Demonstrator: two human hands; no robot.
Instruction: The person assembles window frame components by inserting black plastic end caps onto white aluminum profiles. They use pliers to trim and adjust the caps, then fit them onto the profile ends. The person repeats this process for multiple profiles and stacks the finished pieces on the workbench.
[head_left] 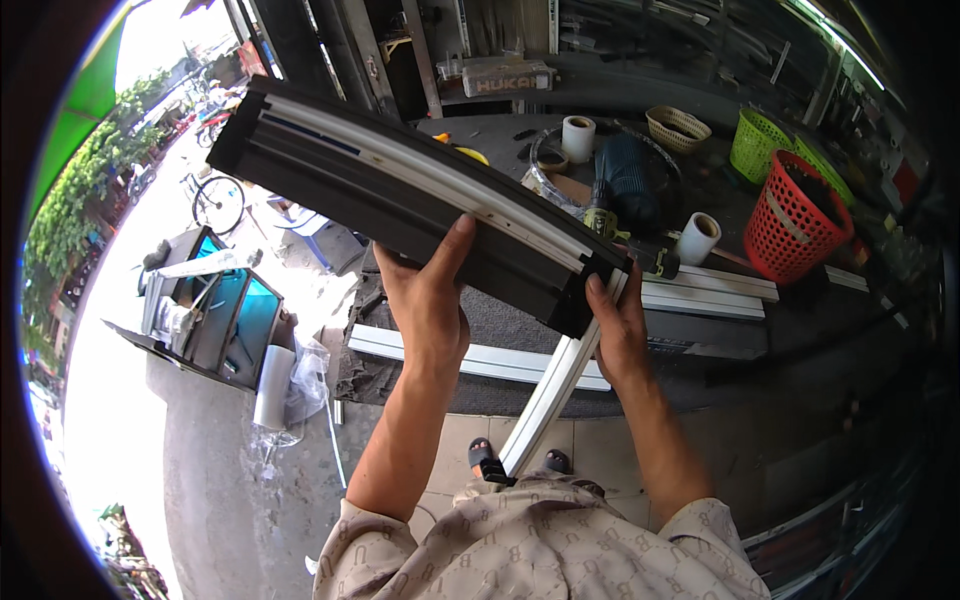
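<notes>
Left hand: the left hand (425,300) is gripping the long black-and-white profile section (400,190) from beneath near its middle, thumb pressing up on the near face.
Right hand: the right hand (618,335) is clasping the section's right end, fingers wrapping round the cut edge.
Section: it is being held in the air above the desk (500,320), slanting from upper left down to lower right, touching nothing but the hands.
Below it: a white rail (550,395) is leaning from the desk edge towards the floor, and flat white strips (715,290) are lying on the desk.
Farther back: a green drill (625,185), two white rolls (578,137) and red and green baskets (795,215) are sitting well apart from the hands.
Step in hand: it looks as though the piece is being carried or turned for checking.
Next move: it is likely calling for a level, two-handed set-down clear of the leaning rail.
</notes>
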